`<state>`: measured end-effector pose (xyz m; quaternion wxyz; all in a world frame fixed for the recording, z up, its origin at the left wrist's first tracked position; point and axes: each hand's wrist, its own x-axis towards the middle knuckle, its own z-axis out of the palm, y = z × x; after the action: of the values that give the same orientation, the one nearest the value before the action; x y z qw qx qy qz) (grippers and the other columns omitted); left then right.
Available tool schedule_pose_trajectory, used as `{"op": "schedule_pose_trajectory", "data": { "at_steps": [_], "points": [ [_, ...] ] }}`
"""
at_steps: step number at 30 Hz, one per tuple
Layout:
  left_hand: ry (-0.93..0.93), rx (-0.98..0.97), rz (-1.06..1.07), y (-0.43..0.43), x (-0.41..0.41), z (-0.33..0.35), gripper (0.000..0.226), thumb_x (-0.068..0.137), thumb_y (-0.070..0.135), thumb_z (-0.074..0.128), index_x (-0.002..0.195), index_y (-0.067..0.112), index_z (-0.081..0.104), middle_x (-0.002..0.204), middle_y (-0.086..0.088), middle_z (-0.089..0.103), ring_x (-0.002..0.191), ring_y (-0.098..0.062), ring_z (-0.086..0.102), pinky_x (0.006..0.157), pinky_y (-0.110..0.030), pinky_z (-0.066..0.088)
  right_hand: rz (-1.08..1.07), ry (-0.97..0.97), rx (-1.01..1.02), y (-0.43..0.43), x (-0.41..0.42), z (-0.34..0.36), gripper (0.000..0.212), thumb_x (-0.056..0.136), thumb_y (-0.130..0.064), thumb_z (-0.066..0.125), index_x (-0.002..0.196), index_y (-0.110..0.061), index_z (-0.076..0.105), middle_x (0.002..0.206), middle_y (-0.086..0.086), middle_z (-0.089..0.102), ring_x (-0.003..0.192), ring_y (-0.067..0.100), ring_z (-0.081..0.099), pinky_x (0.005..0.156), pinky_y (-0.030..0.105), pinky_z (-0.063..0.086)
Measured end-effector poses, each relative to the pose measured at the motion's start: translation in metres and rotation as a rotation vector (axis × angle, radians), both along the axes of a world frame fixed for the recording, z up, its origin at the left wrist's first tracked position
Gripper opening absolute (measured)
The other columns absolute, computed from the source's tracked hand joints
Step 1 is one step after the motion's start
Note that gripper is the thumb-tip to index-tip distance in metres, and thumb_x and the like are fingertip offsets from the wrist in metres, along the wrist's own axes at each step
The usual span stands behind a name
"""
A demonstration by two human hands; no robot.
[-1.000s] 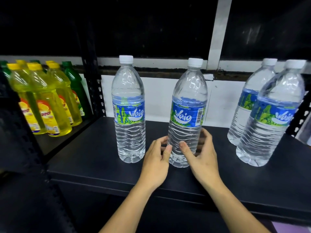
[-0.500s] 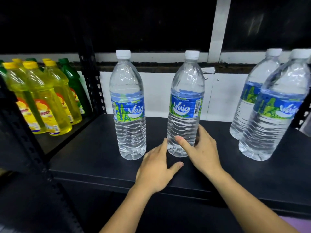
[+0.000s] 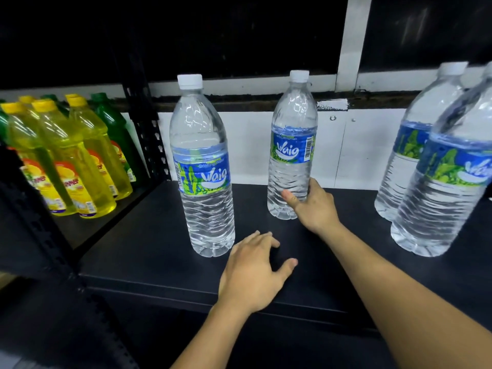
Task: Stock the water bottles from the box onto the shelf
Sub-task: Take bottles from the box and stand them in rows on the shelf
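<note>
Water bottle stands upright, its lower body clasped in the grip of the right hand.

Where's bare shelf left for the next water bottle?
Widest bare patch of the black shelf: between the middle bottle, which the right hand holds, and the right-hand pair. Also free: the front-left corner, between the left bottle and the rack upright. The left hand covers the front middle. Crowded: the yellow bottles on the neighbouring shelf.
</note>
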<state>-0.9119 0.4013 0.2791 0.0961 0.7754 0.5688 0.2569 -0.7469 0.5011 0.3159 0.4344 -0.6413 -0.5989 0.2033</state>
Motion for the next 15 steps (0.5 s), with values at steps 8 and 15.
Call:
{"op": "schedule_pose_trajectory", "data": {
  "at_steps": [8,15],
  "points": [
    [-0.057,-0.035,0.050,-0.003,0.002,0.004,0.037,0.089,0.062,0.062,0.101,0.028,0.054,0.141,0.016,0.057,0.145,-0.006,0.036,0.115,-0.027,0.029,-0.006,-0.099,-0.037,0.015,0.005,0.003,0.049,0.094,-0.050,0.065,0.135,-0.023,0.060,0.125,0.003,0.072,0.124,0.032,0.060,0.103,0.039,0.050],
    [-0.077,-0.011,0.069,-0.002,0.003,0.003,0.041,0.085,0.066,0.063,0.106,0.031,0.056,0.138,0.018,0.057,0.138,-0.006,0.045,0.110,-0.027,0.037,0.007,-0.177,-0.099,-0.023,0.016,-0.002,0.031,0.098,-0.036,0.063,0.122,-0.019,0.073,0.111,0.002,0.077,0.115,0.024,0.067,0.096,0.028,0.046]
  ]
}}
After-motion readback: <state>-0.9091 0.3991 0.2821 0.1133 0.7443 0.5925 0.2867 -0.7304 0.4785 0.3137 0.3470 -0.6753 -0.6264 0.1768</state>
